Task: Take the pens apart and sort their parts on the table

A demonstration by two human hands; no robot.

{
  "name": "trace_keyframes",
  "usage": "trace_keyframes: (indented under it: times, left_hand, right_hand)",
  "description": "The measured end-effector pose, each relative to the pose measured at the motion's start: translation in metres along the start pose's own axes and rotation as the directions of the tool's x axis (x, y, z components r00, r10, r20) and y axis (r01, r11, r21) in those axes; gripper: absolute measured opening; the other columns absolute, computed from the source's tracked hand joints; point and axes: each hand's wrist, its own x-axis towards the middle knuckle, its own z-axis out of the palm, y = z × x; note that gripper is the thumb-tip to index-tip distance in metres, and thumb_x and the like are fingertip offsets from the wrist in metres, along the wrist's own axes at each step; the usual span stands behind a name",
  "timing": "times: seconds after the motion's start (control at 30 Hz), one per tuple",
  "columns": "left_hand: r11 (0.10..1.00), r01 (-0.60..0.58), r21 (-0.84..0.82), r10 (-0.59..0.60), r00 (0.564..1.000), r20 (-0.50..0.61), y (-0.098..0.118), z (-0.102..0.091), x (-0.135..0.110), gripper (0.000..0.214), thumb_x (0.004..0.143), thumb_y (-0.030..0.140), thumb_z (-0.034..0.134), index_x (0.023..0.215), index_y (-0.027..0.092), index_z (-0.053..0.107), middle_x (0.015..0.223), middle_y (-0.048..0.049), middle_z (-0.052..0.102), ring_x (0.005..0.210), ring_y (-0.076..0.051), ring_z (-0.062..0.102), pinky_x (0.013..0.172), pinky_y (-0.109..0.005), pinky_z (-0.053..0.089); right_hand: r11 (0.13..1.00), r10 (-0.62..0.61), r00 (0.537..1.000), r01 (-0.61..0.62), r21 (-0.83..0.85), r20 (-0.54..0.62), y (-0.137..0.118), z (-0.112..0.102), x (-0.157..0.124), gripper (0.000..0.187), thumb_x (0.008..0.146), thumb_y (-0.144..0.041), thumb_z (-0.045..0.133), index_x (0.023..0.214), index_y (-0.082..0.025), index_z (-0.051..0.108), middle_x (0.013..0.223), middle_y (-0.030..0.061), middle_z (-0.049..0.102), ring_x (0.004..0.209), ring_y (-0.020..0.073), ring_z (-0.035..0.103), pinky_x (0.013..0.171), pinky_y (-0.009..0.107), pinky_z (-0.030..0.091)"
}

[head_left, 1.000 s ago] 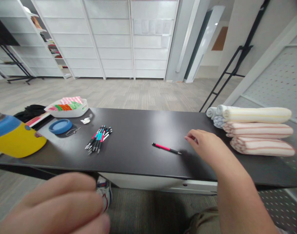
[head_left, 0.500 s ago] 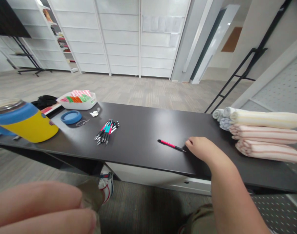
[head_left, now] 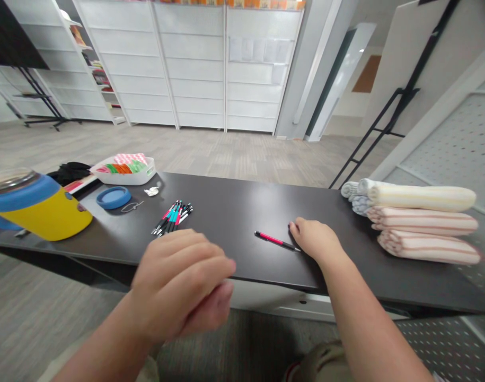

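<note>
A single pink-and-black pen (head_left: pixel 274 241) lies on the black table (head_left: pixel 234 207). My right hand (head_left: pixel 312 240) rests on the table at the pen's right tip, fingers curled down toward it, touching or almost touching it. My left hand (head_left: pixel 184 284) hovers in front of the table's near edge, fingers loosely curled and blurred, with nothing seen in it. A bundle of pens (head_left: pixel 173 217) in pink, teal and black lies further left on the table.
Rolled striped towels (head_left: pixel 421 223) are stacked at the table's right end. At the left stand a yellow-and-blue jug (head_left: pixel 35 209), a blue round lid (head_left: pixel 113 197), a white tray of coloured items (head_left: pixel 125 168) and a small white object (head_left: pixel 152 190).
My left hand has risen from the bottom-left corner to the middle, near the table's front edge. My right hand has shifted left, closing on the single pen's tip.
</note>
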Motion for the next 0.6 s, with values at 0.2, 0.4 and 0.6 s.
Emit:
trace_keyframes:
  times: [0.2, 0.4, 0.6]
  left_hand:
    - [0.980, 0.192, 0.047, -0.197, 0.930, 0.311, -0.054, 0.085, 0.039, 0.015, 0.101, 0.026, 0.052, 0.096, 0.022, 0.065, 0.085, 0.0000, 0.071, 0.073, -0.013, 0.065, 0.068, -0.027, 0.047]
    - [0.957, 0.281, 0.074, -0.284, 0.852, 0.440, -0.067, 0.132, 0.020, 0.017, 0.099, 0.027, 0.055, 0.111, 0.023, 0.066, 0.098, -0.0024, 0.072, 0.086, -0.017, 0.068, 0.075, -0.028, 0.050]
    - [0.944, 0.284, 0.168, -0.330, 0.814, 0.479, -0.071, 0.149, 0.027, 0.039, 0.101, 0.039, 0.054, 0.137, 0.024, 0.057, 0.116, -0.0058, 0.069, 0.097, -0.021, 0.069, 0.083, -0.033, 0.055]
  right_hand:
    - [1.000, -0.006, 1.000, 0.007, 0.017, -0.028, 0.001, 0.003, 0.000, 0.049, 0.105, -0.053, 0.038, 0.101, -0.017, 0.070, 0.093, 0.0185, 0.077, 0.089, 0.0322, 0.075, 0.075, 0.038, 0.048]
    - [0.994, -0.001, 0.991, 0.016, 0.111, -0.134, 0.007, 0.009, -0.007, 0.037, 0.102, -0.052, 0.047, 0.101, -0.020, 0.065, 0.090, 0.0120, 0.077, 0.083, 0.0290, 0.074, 0.068, 0.034, 0.042]
    - [0.986, 0.028, 0.986, -0.001, 0.164, -0.167, 0.007, 0.013, -0.008, 0.027, 0.101, -0.047, 0.052, 0.101, -0.023, 0.064, 0.091, 0.0094, 0.076, 0.079, 0.0259, 0.071, 0.064, 0.032, 0.037]
